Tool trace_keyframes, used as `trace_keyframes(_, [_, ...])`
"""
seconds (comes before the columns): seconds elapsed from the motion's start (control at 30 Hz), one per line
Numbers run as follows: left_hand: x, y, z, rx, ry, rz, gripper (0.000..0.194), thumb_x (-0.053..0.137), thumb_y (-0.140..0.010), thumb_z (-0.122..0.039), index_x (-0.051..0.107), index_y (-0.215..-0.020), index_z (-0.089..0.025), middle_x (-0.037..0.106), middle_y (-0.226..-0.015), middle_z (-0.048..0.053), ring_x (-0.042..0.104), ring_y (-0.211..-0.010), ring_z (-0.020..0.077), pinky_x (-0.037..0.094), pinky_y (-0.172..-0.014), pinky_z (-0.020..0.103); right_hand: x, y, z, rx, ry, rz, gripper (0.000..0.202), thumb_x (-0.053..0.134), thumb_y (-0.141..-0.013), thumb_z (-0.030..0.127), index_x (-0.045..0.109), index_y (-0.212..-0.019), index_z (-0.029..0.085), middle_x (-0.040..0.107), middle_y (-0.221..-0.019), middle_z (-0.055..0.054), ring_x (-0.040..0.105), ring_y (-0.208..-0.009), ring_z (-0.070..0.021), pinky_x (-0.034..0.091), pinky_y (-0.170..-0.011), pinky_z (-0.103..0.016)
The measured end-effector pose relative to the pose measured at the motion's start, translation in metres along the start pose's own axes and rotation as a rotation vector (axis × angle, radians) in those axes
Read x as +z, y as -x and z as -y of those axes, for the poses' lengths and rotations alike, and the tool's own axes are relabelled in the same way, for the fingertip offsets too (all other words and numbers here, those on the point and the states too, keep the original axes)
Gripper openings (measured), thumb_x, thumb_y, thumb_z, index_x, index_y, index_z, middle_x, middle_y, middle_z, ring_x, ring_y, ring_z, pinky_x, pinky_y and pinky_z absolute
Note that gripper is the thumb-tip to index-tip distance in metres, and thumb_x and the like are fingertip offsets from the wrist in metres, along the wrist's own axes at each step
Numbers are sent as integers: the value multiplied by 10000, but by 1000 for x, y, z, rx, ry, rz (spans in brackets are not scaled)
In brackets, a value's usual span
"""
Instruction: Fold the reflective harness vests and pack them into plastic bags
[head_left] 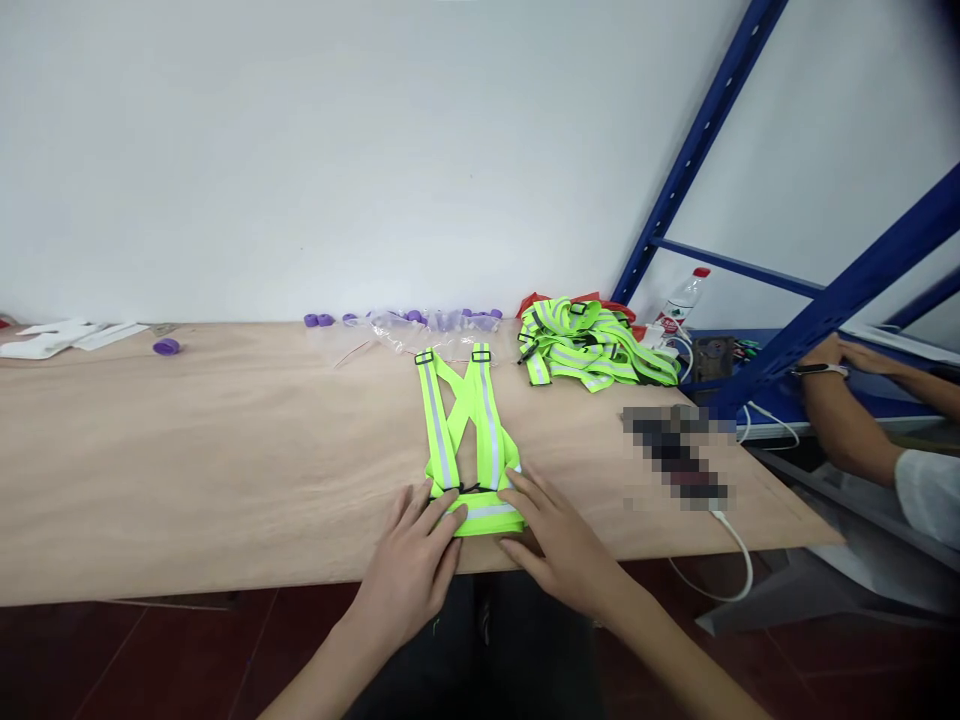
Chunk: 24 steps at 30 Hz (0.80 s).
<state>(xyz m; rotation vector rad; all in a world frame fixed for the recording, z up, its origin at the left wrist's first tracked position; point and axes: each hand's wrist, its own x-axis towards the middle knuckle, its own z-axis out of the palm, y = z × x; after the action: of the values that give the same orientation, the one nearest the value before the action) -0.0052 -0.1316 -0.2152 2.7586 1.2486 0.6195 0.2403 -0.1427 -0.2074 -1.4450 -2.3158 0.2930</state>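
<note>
A lime-yellow reflective vest (489,430) made of straps with silver stripes lies flat on the wooden table. Its two shoulder straps cross near the top, where black buckles sit, and its waist belt runs along the bottom. My left hand (411,560) rests on the belt's left end, fingers stretched out and apart. On the opposite end lie the spread fingers of my right hand (564,545), the thumb near the belt's lower edge. Neither hand is closed around the vest. Parts of both belt ends are hidden under my fingers.
A heap of similar vests (592,345) lies at the back right, near a plastic bottle (681,300). Clear bags (427,332) and purple rolls (319,320) line the wall. A blue rack post (840,290) stands right, beside another person's forearm (847,420). A white cable (742,560) hangs off the table.
</note>
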Motion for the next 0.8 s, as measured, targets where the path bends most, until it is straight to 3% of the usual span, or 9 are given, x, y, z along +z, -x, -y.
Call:
trace_keyframes(0.17, [-5, -3, 2, 15, 16, 44, 337, 473, -983, -172, 621, -1283, -216, 589, -1430, 99, 400, -1435, 373, 330, -1130, 697, -9, -9, -4, -43, 7, 48, 386, 642, -907, 285, 606, -1277, 184, 404, -1576, -185, 338, -1482, -341, 414, -1135, -535])
trace_keyframes(0.37, [-5, -4, 5, -15, 52, 82, 330, 488, -985, -211, 619, -1286, -241, 571, -1456, 77, 372, -1451, 385, 336, -1127, 698, -5, -9, -3, 115, -43, 125, 417, 582, -939, 313, 535, -1333, 182, 269, -1632, -212, 357, -1473, -345, 445, -1094, -499])
trace_keyframes(0.6, [-3, -5, 5, -22, 98, 81, 335, 478, -996, -227, 613, -1302, -244, 581, -1443, 84, 430, -1422, 355, 345, -1148, 660, 3, -7, -5, 157, -13, 108, 516, 615, -913, 334, 486, -1383, 165, 394, -1568, -211, 374, -1460, -349, 404, -1137, -533])
trace_keyframes(0.8, [-3, -8, 6, -3, 111, 100, 345, 474, -985, -202, 592, -1309, -223, 577, -1447, 87, 462, -1403, 341, 357, -1159, 634, 7, -8, -8, -36, 61, 78, 688, 526, -976, 334, 255, -1574, 127, 441, -1549, -209, 385, -1461, -319, 386, -1165, -542])
